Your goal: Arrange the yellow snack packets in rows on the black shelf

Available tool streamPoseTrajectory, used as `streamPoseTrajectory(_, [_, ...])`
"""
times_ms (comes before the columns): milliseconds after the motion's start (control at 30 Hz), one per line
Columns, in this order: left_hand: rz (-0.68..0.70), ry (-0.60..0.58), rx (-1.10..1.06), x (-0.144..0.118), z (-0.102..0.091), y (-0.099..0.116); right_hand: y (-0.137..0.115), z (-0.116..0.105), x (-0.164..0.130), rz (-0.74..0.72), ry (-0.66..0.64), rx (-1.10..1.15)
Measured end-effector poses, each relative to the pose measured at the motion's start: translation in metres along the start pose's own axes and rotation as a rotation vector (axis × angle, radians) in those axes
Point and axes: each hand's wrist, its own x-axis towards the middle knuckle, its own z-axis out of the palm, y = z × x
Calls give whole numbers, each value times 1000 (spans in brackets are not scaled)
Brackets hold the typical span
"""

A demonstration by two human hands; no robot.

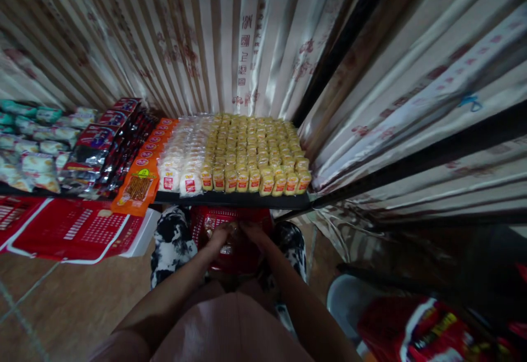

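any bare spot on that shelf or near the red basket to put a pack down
The shelf is packed edge to edge: yellow packs, white packs, orange packs, dark packs. Both hands, left hand and right hand, fill the red basket. Bare room shows only on the brown floor, left of the knees, below the red cartons.

A red plastic basket (236, 225) with a mesh-like wall sits low in the middle of the frame, just under the dark shelf edge, resting between the knees. Inside it there's a small shiny packet (225, 248) — see-through wrapper, details too dim to make out — mostly covered.
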Motion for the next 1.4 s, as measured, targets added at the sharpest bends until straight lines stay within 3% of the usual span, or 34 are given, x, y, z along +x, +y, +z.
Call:
streamPoseTrajectory(100, [-58, 19, -196, -7, 0, 9, -3, -3, -5, 86, -104, 57])
streamPoseTrajectory(233, [-54, 27, -354, -14, 1, 19, -10, -7, -17, 99, -117, 104])
streamPoseTrajectory(500, [-65, -9, -512, -34, 3, 36, -39, -12, -58, 116, -140, 578])
streamPoseTrajectory(700, [-19, -97, -567, -44, -6, 36, -42, -11, -62, -142, 53, 478])
streamPoseTrajectory(933, [-69, -135, -622, -60, -18, 39, -46, -4, -55, -104, 100, 563])
streamPoseTrajectory(1167, [-28, -102, -715, -60, -24, 41, -48, 13, -67, -414, 348, 434])
streamPoseTrajectory(1400, [14, -179, -711, -66, -23, 53, -52, 8, -80, -468, 449, 235])
